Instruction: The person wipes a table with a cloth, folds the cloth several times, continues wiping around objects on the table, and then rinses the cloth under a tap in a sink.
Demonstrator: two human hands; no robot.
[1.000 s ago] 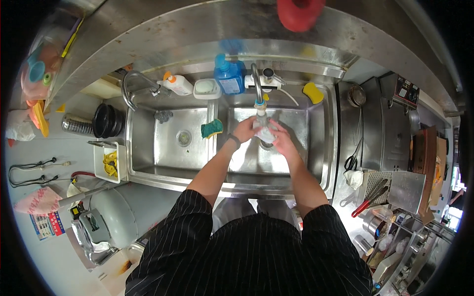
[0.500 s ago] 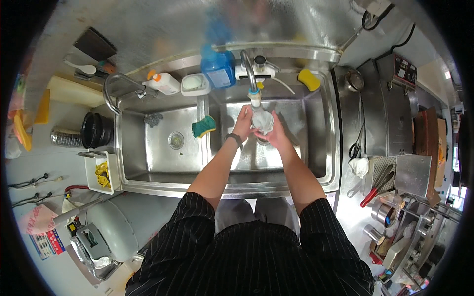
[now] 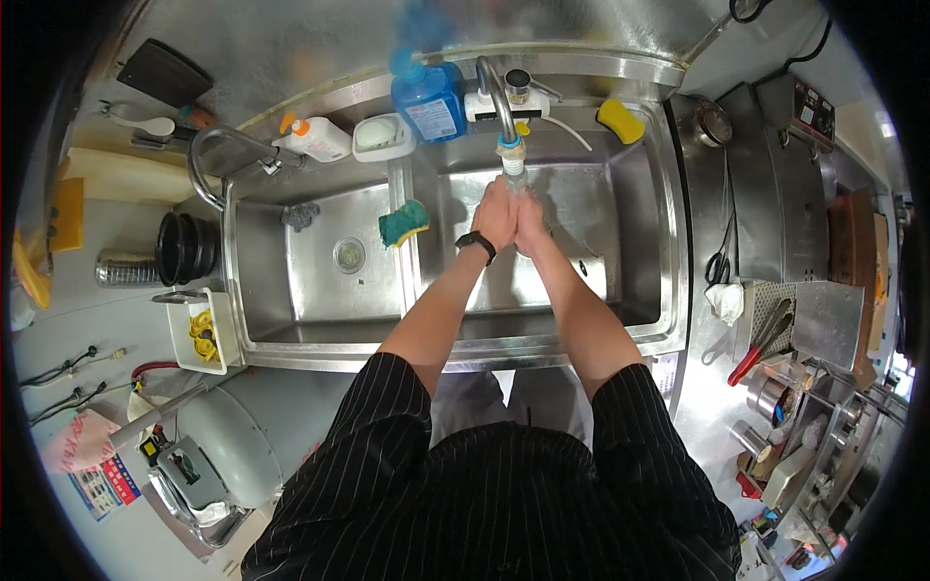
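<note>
My left hand (image 3: 495,215) and my right hand (image 3: 530,223) are closed and pressed together over the right basin (image 3: 455,232), just below the tap's white nozzle (image 3: 513,165). The fingers point away from me, toward the tap. Whatever lies between the palms is hidden by the backs of the hands. A dark band (image 3: 478,244) circles my left wrist. On the divider to the left rests a green and yellow sponge (image 3: 403,225), apart from both hands.
Behind the basins stand a blue pump bottle (image 3: 426,105), a white bottle with an orange pump (image 3: 318,139) and a soap dish (image 3: 381,152). A yellow sponge (image 3: 621,122) sits at the back right corner. The second tap (image 3: 199,169) arches at left. Scissors (image 3: 718,266) lie right.
My hands have come together and moved up closer to the nozzle. The crumpled-looking white thing that showed between them is now out of sight. The view has shifted slightly.
</note>
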